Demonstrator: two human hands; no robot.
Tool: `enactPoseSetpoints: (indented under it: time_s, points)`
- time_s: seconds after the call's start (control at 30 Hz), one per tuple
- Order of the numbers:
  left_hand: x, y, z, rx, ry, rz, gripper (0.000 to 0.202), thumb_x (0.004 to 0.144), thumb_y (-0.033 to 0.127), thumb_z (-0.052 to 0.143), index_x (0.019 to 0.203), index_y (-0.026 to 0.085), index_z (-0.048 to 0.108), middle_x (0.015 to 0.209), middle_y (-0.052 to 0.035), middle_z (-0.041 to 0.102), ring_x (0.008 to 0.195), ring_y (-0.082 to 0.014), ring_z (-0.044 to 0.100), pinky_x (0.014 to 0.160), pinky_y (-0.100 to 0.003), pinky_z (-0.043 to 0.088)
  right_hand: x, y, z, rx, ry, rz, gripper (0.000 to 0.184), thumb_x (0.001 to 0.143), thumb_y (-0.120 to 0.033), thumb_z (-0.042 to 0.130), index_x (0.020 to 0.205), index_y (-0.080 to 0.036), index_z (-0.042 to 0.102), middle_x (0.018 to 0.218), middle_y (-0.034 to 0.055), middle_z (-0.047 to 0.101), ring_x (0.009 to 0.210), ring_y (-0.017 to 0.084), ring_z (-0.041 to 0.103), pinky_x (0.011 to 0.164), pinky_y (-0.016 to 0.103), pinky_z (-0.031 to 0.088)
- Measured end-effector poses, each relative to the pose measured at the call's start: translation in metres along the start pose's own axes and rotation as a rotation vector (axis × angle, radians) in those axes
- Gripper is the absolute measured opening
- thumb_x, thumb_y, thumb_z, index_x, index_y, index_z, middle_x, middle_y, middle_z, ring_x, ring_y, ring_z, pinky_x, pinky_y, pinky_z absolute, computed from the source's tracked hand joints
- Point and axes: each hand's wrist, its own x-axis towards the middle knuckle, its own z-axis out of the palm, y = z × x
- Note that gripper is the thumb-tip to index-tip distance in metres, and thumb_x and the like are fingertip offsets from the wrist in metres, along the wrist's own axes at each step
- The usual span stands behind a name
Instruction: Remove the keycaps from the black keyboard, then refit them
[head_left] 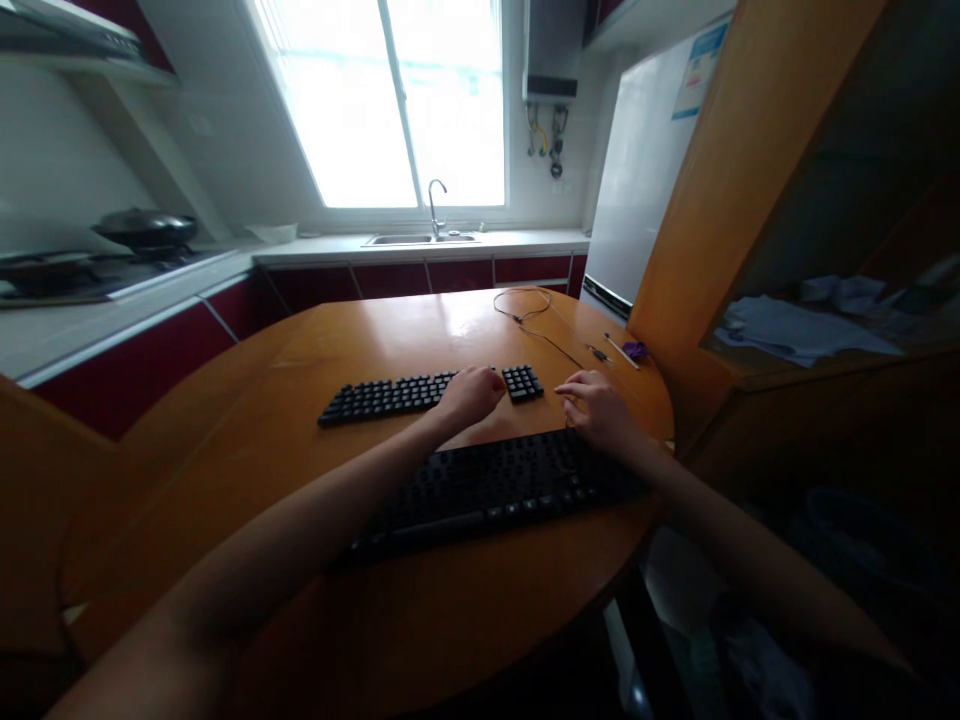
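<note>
My left hand (474, 393) is over the right end of the loose keycaps (390, 397), which lie in rows on the table. Its fingers are curled together, and whatever they may hold is hidden. Beside it, past a small gap, sits a separate block of number-pad keycaps (523, 383). My right hand (598, 408) hovers at the upper right corner of a black keyboard (495, 480), its fingers loosely bent and apart, pointing left. The keyboard lies nearest me, with most of its key places looking bare. My left forearm covers its left part.
On the round-ended wooden table (300, 480), a thin cable (551, 343) loops at the back right. A white stick (621, 351), a small dark tool (599, 354) and a purple cloth (635, 350) lie near the right edge. A wooden cabinet (750, 200) stands to the right.
</note>
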Motion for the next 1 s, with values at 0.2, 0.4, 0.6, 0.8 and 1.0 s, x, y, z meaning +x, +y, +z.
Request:
enactPoseSetpoints:
  time_s: [0.2,0.4,0.6,0.8,1.0]
  points:
    - [0.02,0.008,0.025,0.127,0.017,0.136,0.018,0.089,0.02,0.065,0.097,0.02,0.081,0.103,-0.0106,0.073,0.105,-0.0254,0.061,0.092,-0.034,0.048,0.055,0.013,0.041,-0.203,-0.232,-0.012,0.022,0.092,-0.022,0.063,0.108,-0.02,0.078,0.106,0.0115,0.066,0.104,0.025,0.055,0.09,0.035,0.042]
    - [0.016,0.007,0.033,0.177,-0.004,0.237,0.021,0.093,0.021,0.06,0.088,0.018,0.081,0.102,-0.0126,0.071,0.105,-0.0274,0.057,0.089,-0.036,0.049,0.06,0.014,0.05,-0.206,-0.297,-0.121,0.018,0.09,-0.019,0.065,0.095,-0.023,0.081,0.105,0.0117,0.066,0.104,0.027,0.052,0.083,0.035,0.041]
    - [0.007,0.011,0.032,0.165,-0.046,0.258,0.02,0.09,0.018,0.062,0.086,0.018,0.081,0.085,-0.0109,0.074,0.093,-0.0248,0.061,0.087,-0.035,0.049,0.054,0.017,0.052,-0.124,-0.308,-0.203,0.017,0.09,-0.015,0.065,0.083,-0.021,0.079,0.098,0.0083,0.071,0.096,0.023,0.054,0.083,0.033,0.041]
    - [-0.008,0.022,0.02,0.141,-0.032,0.235,0.019,0.088,0.019,0.064,0.091,0.022,0.082,0.082,-0.0105,0.076,0.09,-0.0258,0.066,0.082,-0.035,0.05,0.047,0.019,0.044,-0.035,-0.274,-0.209,0.008,0.086,-0.015,0.072,0.081,-0.02,0.077,0.089,0.0051,0.075,0.09,0.021,0.059,0.084,0.033,0.044]
    - [-0.045,0.067,0.01,-0.081,-0.031,0.385,0.016,0.086,0.024,0.067,0.091,0.026,0.082,0.083,-0.0047,0.077,0.084,-0.0219,0.066,0.081,-0.032,0.049,0.003,0.023,-0.006,0.242,-0.043,-0.133,0.007,0.086,-0.014,0.072,0.085,-0.021,0.073,0.088,0.0045,0.074,0.089,0.022,0.062,0.082,0.035,0.048]
